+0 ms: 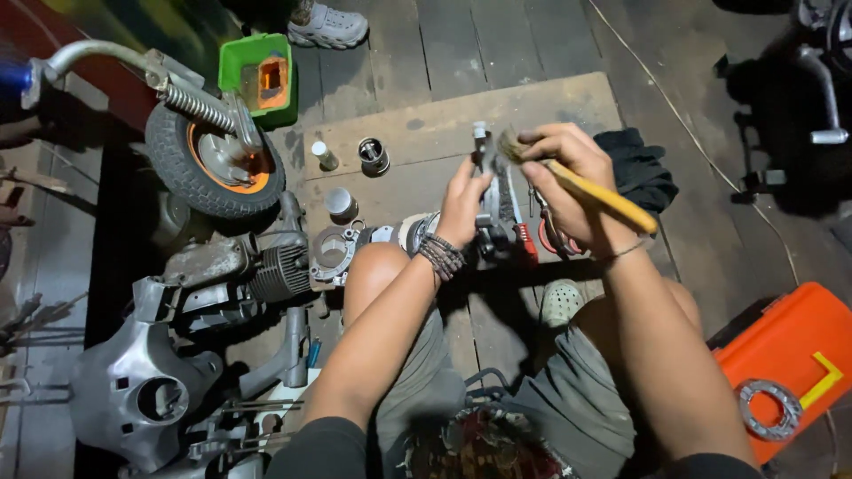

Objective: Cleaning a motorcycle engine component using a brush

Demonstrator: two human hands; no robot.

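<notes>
i'm looking down at both hands working over a wooden board (426, 124) lying on the plank floor. my left hand (461, 206) is gripping a grey metal engine part (499, 200), fingers clenched around its left side and holding it upright just above the board, between my knees and the far edge of the board. my right hand (568, 182) is grasping a yellow-handled brush (596, 193), fingers clenched on the handle, and the bristle end is touching the top of the engine part. a beaded bracelet (441, 255) is sitting on my left wrist.

on the board beyond the hands, a small white bottle (324, 156) and a metal cylinder (374, 155) are standing near each other, with a grey cup (340, 203) closer to me. a dark cloth (641, 164) is lying at the board's right edge. to the left, a small wheel with an orange rim (213, 160) is resting by a green box (259, 78), and a finned engine block (280, 270) is lying below it. an orange case (790, 364) with a round gasket (768, 408) on it is sitting at my right.
</notes>
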